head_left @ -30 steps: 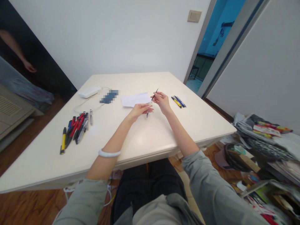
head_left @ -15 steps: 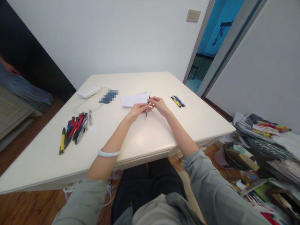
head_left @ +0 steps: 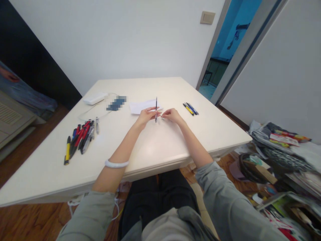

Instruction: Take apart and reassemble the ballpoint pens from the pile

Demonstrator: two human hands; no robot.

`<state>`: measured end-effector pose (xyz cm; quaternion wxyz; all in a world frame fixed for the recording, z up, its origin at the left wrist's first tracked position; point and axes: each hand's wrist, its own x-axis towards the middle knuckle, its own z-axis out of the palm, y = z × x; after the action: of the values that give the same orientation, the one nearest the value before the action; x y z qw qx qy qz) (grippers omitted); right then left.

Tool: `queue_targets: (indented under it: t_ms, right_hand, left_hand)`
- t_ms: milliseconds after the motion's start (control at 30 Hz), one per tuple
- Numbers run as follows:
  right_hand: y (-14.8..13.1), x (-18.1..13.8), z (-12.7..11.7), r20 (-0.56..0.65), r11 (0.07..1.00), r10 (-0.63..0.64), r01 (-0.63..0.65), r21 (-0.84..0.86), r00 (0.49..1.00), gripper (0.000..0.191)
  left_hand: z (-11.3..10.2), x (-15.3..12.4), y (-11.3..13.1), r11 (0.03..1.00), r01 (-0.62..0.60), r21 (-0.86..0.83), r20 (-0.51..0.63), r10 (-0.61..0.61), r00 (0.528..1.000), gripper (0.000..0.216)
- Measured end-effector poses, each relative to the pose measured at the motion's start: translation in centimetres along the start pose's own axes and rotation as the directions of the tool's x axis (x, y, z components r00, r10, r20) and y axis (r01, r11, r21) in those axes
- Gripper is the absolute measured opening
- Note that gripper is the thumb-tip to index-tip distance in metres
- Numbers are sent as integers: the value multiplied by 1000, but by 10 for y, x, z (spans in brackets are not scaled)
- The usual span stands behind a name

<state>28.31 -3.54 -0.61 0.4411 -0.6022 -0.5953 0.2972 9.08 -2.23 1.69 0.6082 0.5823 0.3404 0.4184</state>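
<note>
White table (head_left: 150, 150), hands at centre.
Left hand (head_left: 144, 117) pinches upright pen (head_left: 155, 106); right hand (head_left: 173, 115), at its 3 o'clock, grip unclear.

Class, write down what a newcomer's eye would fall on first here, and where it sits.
The left hand pinching a dark pen upright over the table, the right hand close beside it. Then the heap of red and black pens near the table's left edge, and the blue doorway upper right.

No legible text (anywhere visible)
</note>
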Motion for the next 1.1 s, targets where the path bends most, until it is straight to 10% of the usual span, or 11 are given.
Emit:
queue_targets:
  t_ms: [600, 800, 1100]
  right_hand:
    - [0, 0, -1, 80, 920, -140, 160, -359, 987, 15]
    - [-3, 3, -4, -48, 989, -79, 84, 121, 996, 15]
    - [-24, -1, -10, -182, 726, 88, 63, 685, 979, 14]
  left_hand:
    - [-1, 1, -2, 1000, 8, 6, 13, -8, 1000, 43]
    - [0, -2, 0, 997, 72, 33, 88, -75, 993, 38]
    - [2, -8, 1, 989, 122, 80, 263, -139, 955, 39]
